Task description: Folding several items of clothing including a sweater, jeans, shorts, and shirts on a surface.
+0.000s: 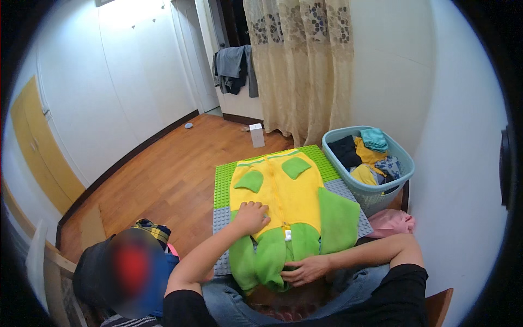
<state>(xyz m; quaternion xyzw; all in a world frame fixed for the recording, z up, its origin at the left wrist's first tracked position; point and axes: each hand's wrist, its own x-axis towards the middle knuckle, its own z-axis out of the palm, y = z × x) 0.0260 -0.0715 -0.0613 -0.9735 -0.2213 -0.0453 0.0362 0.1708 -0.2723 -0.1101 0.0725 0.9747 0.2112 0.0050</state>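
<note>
A yellow and green zip-up hooded jacket [296, 192] lies front side up in front of me, with its hem at the far end and its green hood [271, 261] towards my lap. Two green pockets show near the hem, and the zip is closed down the middle. My left hand [251, 218] rests on the yellow front at the left, fingers slightly bent and apart. At the near right edge of the hood, my right hand [306, 270] touches the cloth with its fingers spread; whether it pinches the fabric is unclear. One green sleeve [337, 220] spreads out to the right.
Beneath the jacket is a table with a green and grey studded building-brick top [222, 188]. A light blue laundry basket [367, 192] of folded clothes stands at the right, near pink cloth [394, 222]. Clothes [151, 229] are piled at my left. A white box [257, 135] stands on the floor.
</note>
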